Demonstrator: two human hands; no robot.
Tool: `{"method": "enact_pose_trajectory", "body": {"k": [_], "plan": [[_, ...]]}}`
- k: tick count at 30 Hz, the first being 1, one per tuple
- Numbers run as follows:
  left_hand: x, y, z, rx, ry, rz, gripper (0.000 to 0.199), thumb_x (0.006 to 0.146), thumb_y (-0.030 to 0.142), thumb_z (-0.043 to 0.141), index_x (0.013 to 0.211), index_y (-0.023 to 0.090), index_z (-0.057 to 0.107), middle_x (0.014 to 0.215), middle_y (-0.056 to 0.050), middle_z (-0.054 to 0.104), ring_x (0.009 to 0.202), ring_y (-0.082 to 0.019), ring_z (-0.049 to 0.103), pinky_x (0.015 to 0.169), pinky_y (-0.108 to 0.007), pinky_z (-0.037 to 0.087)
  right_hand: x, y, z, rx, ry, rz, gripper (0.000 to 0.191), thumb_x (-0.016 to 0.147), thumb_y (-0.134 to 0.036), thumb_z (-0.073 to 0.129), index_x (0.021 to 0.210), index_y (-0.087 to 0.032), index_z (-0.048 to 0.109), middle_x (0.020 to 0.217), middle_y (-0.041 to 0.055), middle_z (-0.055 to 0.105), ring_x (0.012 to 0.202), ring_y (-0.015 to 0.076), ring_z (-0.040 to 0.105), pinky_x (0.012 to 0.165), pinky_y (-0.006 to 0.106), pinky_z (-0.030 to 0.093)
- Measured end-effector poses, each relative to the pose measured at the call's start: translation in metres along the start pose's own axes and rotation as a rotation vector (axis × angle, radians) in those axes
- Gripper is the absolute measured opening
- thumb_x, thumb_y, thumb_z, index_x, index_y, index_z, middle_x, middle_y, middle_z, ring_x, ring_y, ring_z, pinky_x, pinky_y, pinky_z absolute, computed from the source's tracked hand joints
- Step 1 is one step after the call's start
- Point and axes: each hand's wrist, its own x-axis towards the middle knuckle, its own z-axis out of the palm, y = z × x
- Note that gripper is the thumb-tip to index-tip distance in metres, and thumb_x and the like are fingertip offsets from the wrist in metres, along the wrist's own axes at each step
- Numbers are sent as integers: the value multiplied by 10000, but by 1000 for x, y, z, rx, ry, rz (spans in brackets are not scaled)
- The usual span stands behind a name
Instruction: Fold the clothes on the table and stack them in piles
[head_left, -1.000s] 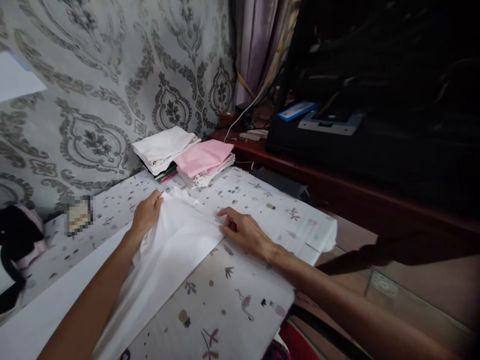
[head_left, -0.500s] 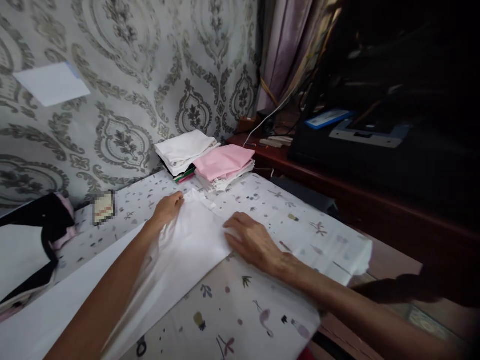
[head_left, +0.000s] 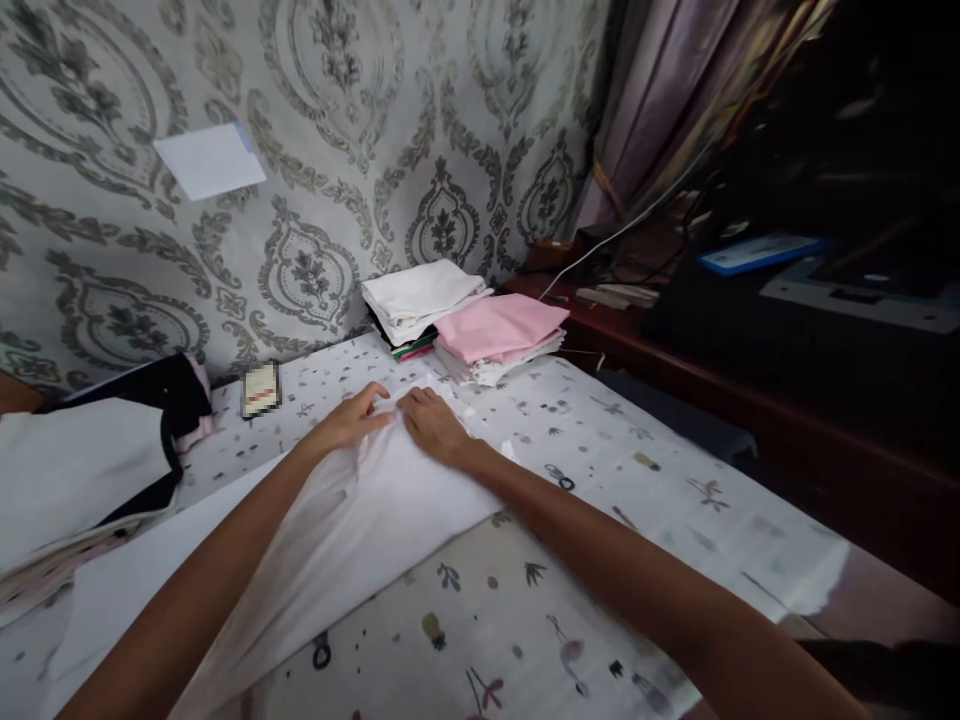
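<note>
A thin white cloth lies across the patterned table cover, over a flat white sheet. At the cloth's far left edge is my left hand, its thumb and fingers apart, touching the fabric. Right beside it my right hand rests on the cloth's far end, fingers curled down and pressed together; whether fabric is pinched under them is hidden. Beyond the hands sit a folded white cloth pile and a pink folded cloth on top of white ones.
Black and white fabric pieces lie at the left. A small blurred card is near the wall. Past the table's right side stands a dark red wooden desk with a blue-edged object and a cable.
My right hand has moved from the cloth's right edge to its far end, next to my left hand. My left hand's fingers have opened. The view has turned left.
</note>
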Motion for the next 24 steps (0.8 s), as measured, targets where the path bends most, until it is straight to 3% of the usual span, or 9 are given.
{"method": "enact_pose_trajectory", "body": {"k": [3,7,12,16,19,24], "plan": [[-31,-6,-7,-10,-77,-15,359,713,373,618,1050,260,571,602,89,447,561,-135,440,553,-240,326,-1,1,1,-4,0,-2,287,982,-168,415,1173,-108,621,1192,136,587,1100,256,490,977,376,390],[-51,-21,-13,-172,-81,-97,251,682,269,511,924,219,554,551,86,419,483,-124,426,499,-235,337,0,2,4,-15,18,-11,269,990,-222,424,1135,-123,629,1194,134,580,1089,251,483,965,381,393],[-59,-27,-11,-34,35,-107,133,680,234,526,783,201,603,629,30,486,576,-140,467,556,-249,361,-1,3,6,-38,32,-48,321,992,-359,448,1156,-142,620,1201,127,574,1073,255,484,984,394,386],[-84,-21,-12,118,198,-113,262,750,240,543,990,244,648,893,-18,566,761,-177,530,684,-289,402,-1,3,7,-64,23,-59,350,986,-363,445,1197,-148,622,1215,135,582,1084,271,489,993,399,381],[-128,-22,-22,139,213,-123,295,833,291,492,1099,239,607,921,-25,606,776,-180,555,724,-304,423,0,5,8,-72,22,-84,357,983,-312,430,1230,-135,617,1209,146,598,1104,274,499,1011,396,372],[-237,-47,-45,25,34,-235,287,882,455,477,940,213,618,889,-30,645,804,-191,570,699,-278,425,1,6,2,-79,-60,-140,379,966,-254,420,1271,-113,595,1230,158,621,1143,271,539,1005,374,397]]}}
